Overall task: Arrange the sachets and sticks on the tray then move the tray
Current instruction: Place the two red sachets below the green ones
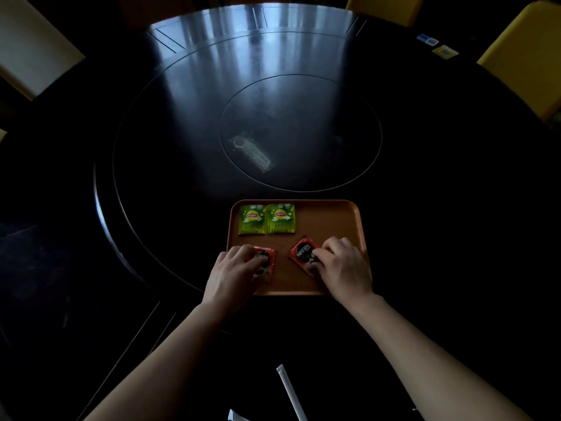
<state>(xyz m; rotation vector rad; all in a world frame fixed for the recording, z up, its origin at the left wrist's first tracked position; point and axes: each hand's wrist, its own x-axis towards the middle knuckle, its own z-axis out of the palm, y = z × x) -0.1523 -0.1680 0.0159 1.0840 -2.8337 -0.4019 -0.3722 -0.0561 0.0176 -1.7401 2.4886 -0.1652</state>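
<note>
An orange-brown tray lies on the dark round table in front of me. Two green tea sachets lie side by side at the tray's far left. My left hand holds a red coffee sachet at the tray's near left. My right hand grips a second red coffee sachet, turned at an angle, near the tray's middle. A white paper-wrapped stick lies on the table close to me, between my forearms. Another white stick end shows at the bottom edge.
The table has a round glass turntable in its middle with a pale remote-like object on it. Yellow chairs stand at the far right, a pale chair at the far left. Small cards lie at the far right.
</note>
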